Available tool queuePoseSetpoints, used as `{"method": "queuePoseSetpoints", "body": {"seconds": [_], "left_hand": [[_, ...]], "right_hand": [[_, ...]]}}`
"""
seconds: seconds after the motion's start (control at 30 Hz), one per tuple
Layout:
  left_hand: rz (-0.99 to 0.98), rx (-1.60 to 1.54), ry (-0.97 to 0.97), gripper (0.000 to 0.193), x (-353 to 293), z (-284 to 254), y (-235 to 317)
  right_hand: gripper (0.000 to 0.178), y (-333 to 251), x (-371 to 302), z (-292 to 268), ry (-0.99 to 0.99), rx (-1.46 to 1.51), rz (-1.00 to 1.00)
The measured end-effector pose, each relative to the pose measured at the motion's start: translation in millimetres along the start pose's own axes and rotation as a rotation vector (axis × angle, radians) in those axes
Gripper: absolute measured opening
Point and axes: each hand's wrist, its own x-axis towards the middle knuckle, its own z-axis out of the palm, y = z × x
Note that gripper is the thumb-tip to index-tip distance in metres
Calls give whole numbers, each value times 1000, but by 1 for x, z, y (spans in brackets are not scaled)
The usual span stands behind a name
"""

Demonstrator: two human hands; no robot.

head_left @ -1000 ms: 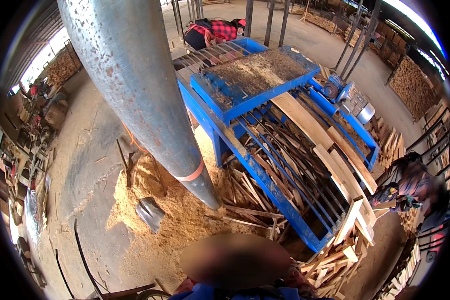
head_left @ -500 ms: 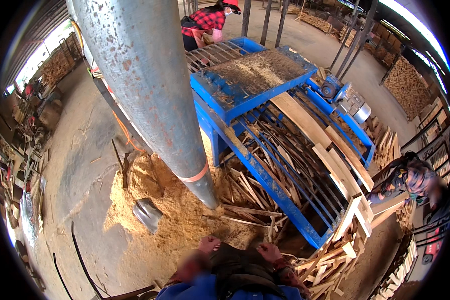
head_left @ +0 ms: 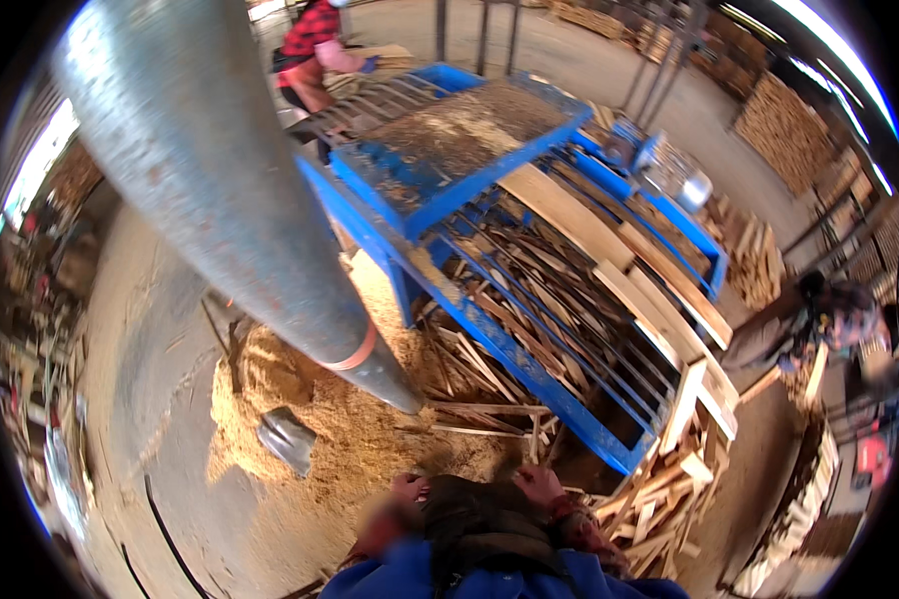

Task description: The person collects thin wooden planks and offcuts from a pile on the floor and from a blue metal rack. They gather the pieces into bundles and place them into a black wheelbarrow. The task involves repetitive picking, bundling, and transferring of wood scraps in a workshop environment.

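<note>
Close in front of my waist, my left hand [head_left: 410, 486] is at the left side of a dark cloth-like piece [head_left: 479, 519], its fingers curled. My right hand [head_left: 538, 484] is at the opposite side, its fingers also bent inward. Whatever either hand may grip is too small and smeared to make out. Beyond my hands spreads a heap of sawdust [head_left: 360, 429], with a metal shovel blade [head_left: 287, 441] lying on it. A large grey metal pipe [head_left: 220, 170] slants down over the heap, an orange band [head_left: 355, 349] around its narrow end.
Ahead to the right stands a blue machine frame [head_left: 529, 384] with long boards [head_left: 574, 220] on top and wood strips beneath. Offcuts [head_left: 649, 509] pile up by my right side. One person [head_left: 315, 50] works behind the machine, another [head_left: 839, 329] at the right.
My view has shifted, so the machine and pipe sit further left. Behind the machine, the person is more upright, an arm reaching right. At the right, the other person has moved. My hands keep their place.
</note>
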Motion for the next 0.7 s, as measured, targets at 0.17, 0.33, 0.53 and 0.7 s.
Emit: {"method": "queuePoseSetpoints", "body": {"seconds": [0.17,0.33,0.53,0.7], "left_hand": [[-73,-149,74,21,-10,-15,-23],[-63,-188,18,19,-18,-21,-34],[-48,-96,-21,23,-17,-24,-14],[-88,-86,-122,18,-3,-41,4]], "right_hand": [[23,13,18,2,-19,-86,-69],[28,5,17,-4,94,-14,-37],[26,0,10,2,141,31,47],[19,-23,-2,1,189,48,49]]}}
